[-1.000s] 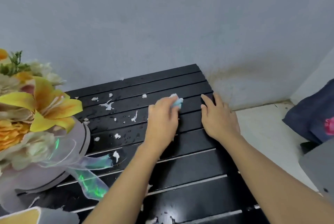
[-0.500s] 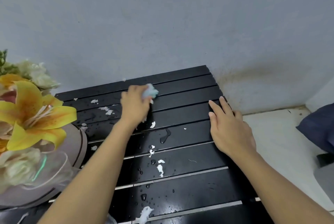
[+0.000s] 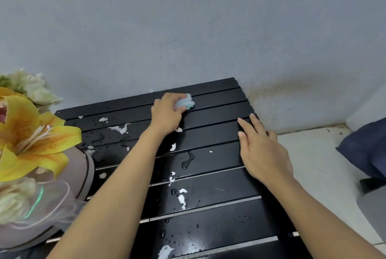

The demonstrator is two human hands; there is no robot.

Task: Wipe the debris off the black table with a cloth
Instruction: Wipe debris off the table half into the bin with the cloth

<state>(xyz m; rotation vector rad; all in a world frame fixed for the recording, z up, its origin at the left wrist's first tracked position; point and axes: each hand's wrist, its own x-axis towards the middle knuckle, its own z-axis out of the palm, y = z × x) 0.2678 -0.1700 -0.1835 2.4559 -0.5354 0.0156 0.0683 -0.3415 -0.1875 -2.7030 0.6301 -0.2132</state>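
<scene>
Head view (only cam): the L hand is gripping a pale blue-green cloth, fingers curled round it and knuckles up, and is pressing it onto the black table near the far edge, approx. two slats in from the wall. The cloth is wadded into a ball, so no clear long axis. The visible part is poking out of the fist toward 2 o'clock, and the rest is hiding under the fingers.

The table slats are running roughly 9 to 3, w/ the 3 end tipped up a bit.

The R hand is lying flat on the table's right edge, fingers straight and close together and pointing at 11 o'clock, holding nothing. It is sitting at 4 o'clock from the cloth, well apart.

White debris is lying at 8 to 9 o'clock from the L hand. More bits are sitting just beside the L wrist at 6 o'clock, and further scraps are trailing toward the near edge. Water is pooling between the two forearms, w/ droplets scattered around it.

A bouquet w/ a yellow lily is standing on the table's left end, at 9 o'clock of the frame. A pale floor and some dark blue fabric are showing at 3 o'clock.
</scene>
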